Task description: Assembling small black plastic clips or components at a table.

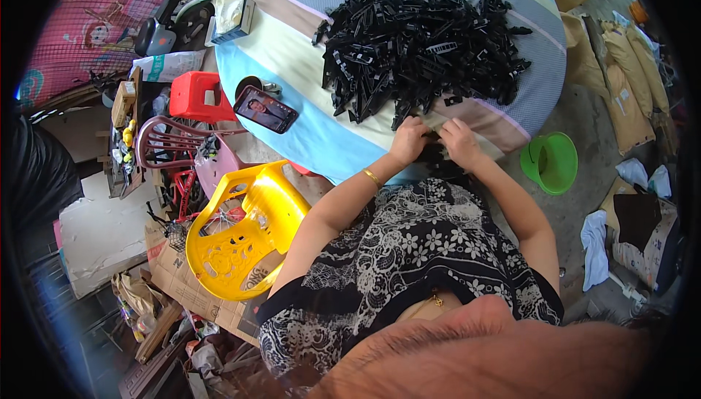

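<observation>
At the near edge of the cloth-covered table (307,143), my left hand (410,140) and my right hand (460,143) are close together with fingers bent and pinched. A small dark piece (432,137) shows between the fingertips; its shape is mostly hidden by them. Just beyond my hands lies a large heap of black plastic parts (423,48), long and narrow, some with pale labels. One loose black part (453,100) rests at the heap's near edge. More black pieces (439,162) show below my hands, by the table edge and my patterned top.
Left on the table, a phone (266,109) leans by a metal cup (252,85), with a tissue box (234,21) farther back. A yellow plastic chair (252,231) and red stool (201,97) stand left. Right are a green bucket (549,164) and brown sacks (628,92).
</observation>
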A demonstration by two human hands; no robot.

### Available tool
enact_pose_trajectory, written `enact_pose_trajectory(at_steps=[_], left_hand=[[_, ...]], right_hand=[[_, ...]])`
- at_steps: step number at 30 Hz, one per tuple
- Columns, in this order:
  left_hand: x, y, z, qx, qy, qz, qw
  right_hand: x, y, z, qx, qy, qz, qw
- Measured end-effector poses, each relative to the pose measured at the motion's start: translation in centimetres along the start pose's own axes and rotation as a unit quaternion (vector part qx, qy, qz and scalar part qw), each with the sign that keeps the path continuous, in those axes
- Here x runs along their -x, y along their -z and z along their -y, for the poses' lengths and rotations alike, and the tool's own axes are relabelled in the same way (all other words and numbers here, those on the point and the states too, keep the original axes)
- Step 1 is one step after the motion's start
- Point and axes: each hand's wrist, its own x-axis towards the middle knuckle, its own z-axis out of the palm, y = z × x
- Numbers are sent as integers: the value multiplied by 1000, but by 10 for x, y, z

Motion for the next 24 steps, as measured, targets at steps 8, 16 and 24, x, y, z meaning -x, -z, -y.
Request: enact_pose_trajectory(at_steps=[8,16,24], left_hand=[[23,37,-9,-46,49,-98,993],[17,33,-6,8,233,-49,971],[28,44,1,-88,84,18,992]], right_hand=[[-12,15,-34,34,-124,-58,990],[-26,-1,-20,94,-101,-38,990],[-1,-14,11,-198,-112,73,971]])
